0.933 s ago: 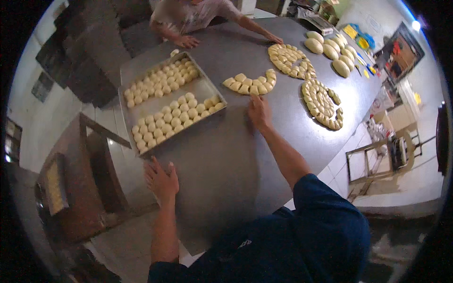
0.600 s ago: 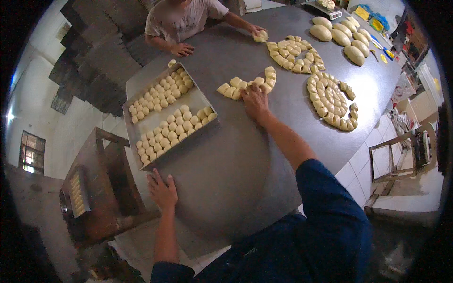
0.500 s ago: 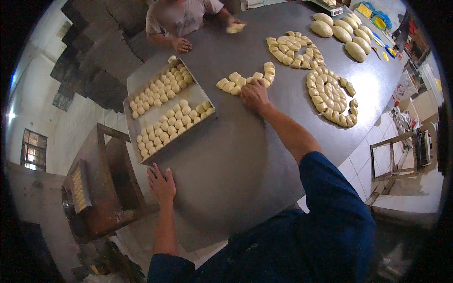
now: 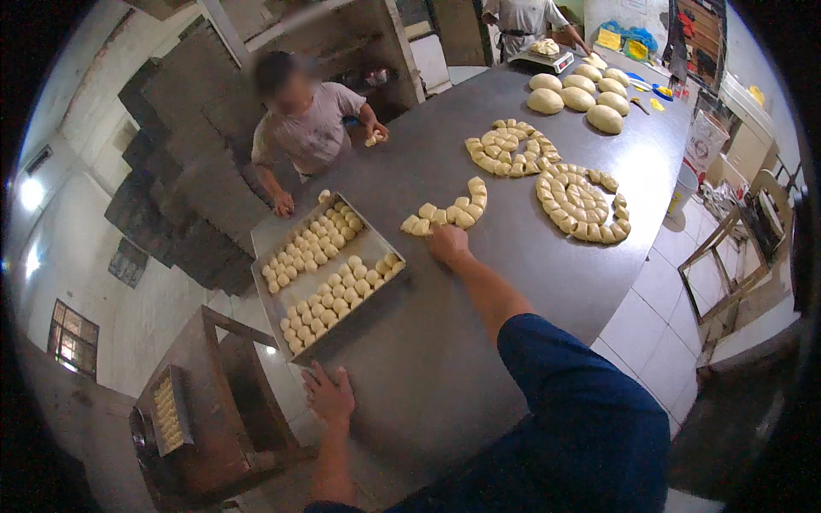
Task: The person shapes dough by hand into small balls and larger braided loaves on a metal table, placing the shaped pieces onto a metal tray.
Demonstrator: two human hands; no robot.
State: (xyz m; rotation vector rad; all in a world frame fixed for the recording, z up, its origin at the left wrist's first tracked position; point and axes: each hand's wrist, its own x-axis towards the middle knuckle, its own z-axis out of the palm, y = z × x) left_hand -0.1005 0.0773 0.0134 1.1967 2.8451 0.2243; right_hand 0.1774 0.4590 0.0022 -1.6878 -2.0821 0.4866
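Observation:
My right hand (image 4: 449, 245) reaches to the middle of the table, its fingers closed at the near edge of a short curved row of cut dough pieces (image 4: 463, 208). What lies beneath the fingertips is partly hidden. With fingers spread, my left hand (image 4: 330, 395) rests at the table's left edge and holds nothing. Just beyond it stands a metal tray (image 4: 366, 243) with two blocks of round dough balls (image 4: 318, 244) and a bare strip between them. Right of the row lie a coil of cut dough (image 4: 583, 203) and another coil (image 4: 505, 150) farther back.
Large smooth dough lumps (image 4: 578, 98) sit at the far right, near a scale (image 4: 547, 61) with dough on it. Across the table a co-worker (image 4: 304, 128) holds a dough piece; another person (image 4: 523, 21) stands farther off. A wooden table (image 4: 201, 406) is at the lower left.
The view has tilted up, showing more of the far side. My right hand has shifted to the near edge of the dough row. The co-worker's hand with dough has drawn back.

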